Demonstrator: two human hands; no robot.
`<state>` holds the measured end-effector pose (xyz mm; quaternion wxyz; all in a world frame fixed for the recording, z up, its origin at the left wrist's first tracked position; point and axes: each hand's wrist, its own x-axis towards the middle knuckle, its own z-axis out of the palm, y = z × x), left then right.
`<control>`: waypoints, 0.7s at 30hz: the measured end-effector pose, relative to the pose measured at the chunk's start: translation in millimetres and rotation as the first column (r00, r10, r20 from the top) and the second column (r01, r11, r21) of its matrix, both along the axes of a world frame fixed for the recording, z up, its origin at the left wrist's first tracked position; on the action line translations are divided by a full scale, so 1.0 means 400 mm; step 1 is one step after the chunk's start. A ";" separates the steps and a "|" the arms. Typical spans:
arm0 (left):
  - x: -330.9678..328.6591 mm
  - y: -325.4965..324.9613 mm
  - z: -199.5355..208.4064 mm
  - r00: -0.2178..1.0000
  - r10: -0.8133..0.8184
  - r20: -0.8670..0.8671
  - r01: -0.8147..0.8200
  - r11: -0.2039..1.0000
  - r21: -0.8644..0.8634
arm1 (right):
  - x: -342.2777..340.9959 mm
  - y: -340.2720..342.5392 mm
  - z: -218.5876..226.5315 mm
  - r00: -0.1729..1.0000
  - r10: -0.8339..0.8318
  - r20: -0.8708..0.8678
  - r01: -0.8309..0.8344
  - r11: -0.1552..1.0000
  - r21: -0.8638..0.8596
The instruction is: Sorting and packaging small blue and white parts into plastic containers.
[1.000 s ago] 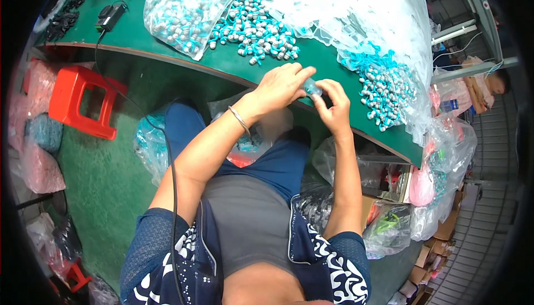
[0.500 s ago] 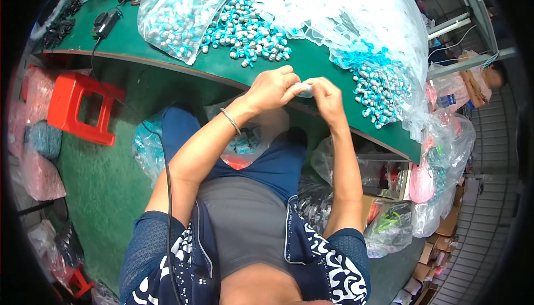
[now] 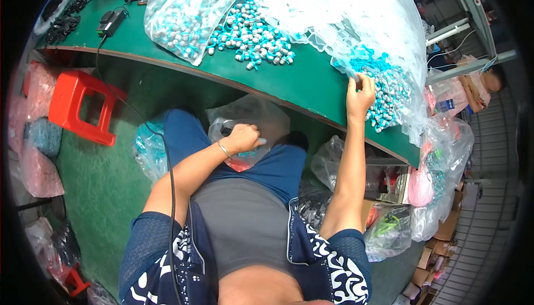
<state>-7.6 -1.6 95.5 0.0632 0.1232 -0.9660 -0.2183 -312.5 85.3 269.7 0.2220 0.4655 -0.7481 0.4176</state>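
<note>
My left hand (image 3: 243, 138) is closed over a large clear plastic bag (image 3: 267, 113) that hangs open between my knees. A small pale packet (image 3: 261, 141) sticks out from its fingertips. On the right of the green table, my right hand (image 3: 361, 98) pinches the edge of a small clear plastic bag (image 3: 352, 73). It is beside a heap of turquoise pieces with silvery-grey ends (image 3: 384, 96). Clear plastic bags (image 3: 334, 10) lie in a wide pile behind. Another heap of the same turquoise pieces (image 3: 253, 38) lies left of them.
A big clear bag full of turquoise pieces (image 3: 178, 32) lies on the green table (image 3: 317, 77). A black adapter (image 3: 111, 23) sits at the left, its cable hanging across my left arm. A red stool (image 3: 83, 107) stands on the floor. Filled bags (image 3: 389, 232) crowd the right side.
My hands were together at the table edge around a small pale packet. The left has dropped to the bag between my knees with it; the right has moved right to the small clear bags.
</note>
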 end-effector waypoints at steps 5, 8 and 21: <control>-0.017 -0.003 0.024 0.985 -0.128 -0.119 0.132 0.991 0.030 | 0.014 0.028 -0.048 0.741 0.326 0.587 -0.069 0.907 -0.416; -0.048 -0.010 0.188 0.910 -0.167 -0.380 0.195 0.980 0.037 | 0.036 0.027 -0.067 0.600 0.422 0.680 -0.054 0.869 -0.491; -0.110 -0.183 0.413 0.736 0.233 -0.635 -0.451 0.869 -0.204 | 0.273 -0.002 -0.013 0.965 0.108 -0.237 -0.068 0.983 0.171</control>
